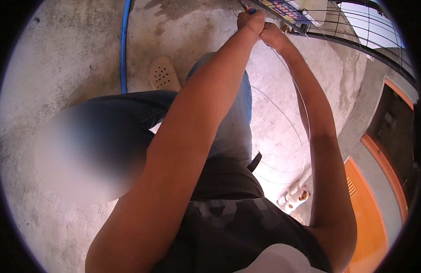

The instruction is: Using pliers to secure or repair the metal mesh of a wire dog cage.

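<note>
Both my arms reach far forward to the lower edge of a black wire-mesh frame (pixel 365 40). My left hand (pixel 249 22) is closed around a tool with a blue and orange handle (pixel 251 10); its working end is too small to make out. Right beside it, my right hand (pixel 273 37) is closed on a thin wire (pixel 290 73). From the hands the wire runs back in loose loops along my right forearm and over the concrete. My fingers are partly hidden.
A printed panel (pixel 288 10) sits behind the mesh. On the left a blue hose (pixel 124 45) crosses the concrete floor (pixel 78 50), near a beige perforated clog (pixel 163 75). A white and brown animal (pixel 294 198) is at lower right, near an orange door (pixel 365 209).
</note>
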A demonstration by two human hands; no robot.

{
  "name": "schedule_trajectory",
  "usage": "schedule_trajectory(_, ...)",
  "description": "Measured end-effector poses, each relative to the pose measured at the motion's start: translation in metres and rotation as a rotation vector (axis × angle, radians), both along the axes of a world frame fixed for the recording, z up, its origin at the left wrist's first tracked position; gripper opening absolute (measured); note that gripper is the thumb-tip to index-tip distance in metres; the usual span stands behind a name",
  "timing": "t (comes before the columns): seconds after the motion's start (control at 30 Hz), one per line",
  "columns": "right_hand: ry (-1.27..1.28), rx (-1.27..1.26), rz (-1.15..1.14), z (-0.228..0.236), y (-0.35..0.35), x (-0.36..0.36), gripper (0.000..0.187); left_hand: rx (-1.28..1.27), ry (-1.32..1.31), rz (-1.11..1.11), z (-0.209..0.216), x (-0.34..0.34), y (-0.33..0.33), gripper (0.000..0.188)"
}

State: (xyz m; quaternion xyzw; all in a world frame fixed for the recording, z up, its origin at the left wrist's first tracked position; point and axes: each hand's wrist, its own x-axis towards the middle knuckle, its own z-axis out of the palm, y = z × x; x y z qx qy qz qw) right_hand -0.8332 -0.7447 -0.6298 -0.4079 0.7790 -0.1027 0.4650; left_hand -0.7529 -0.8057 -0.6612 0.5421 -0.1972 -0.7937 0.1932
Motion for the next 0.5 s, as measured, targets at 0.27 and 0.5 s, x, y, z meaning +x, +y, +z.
schedule_trajectory(0.27, -0.249, -0.086, -0.212, -0.014, 0.016, 0.028, 0.042, -0.269, -0.318, 0.155, -0.031, -0.007, 0.008, 0.044)
schedule_trajectory(0.5, 0.148, -0.003, 0.09, -0.034, 0.017, 0.013, 0.072, -0.688, -0.283, -0.34, -0.048, -0.007, -0.003, 0.046)
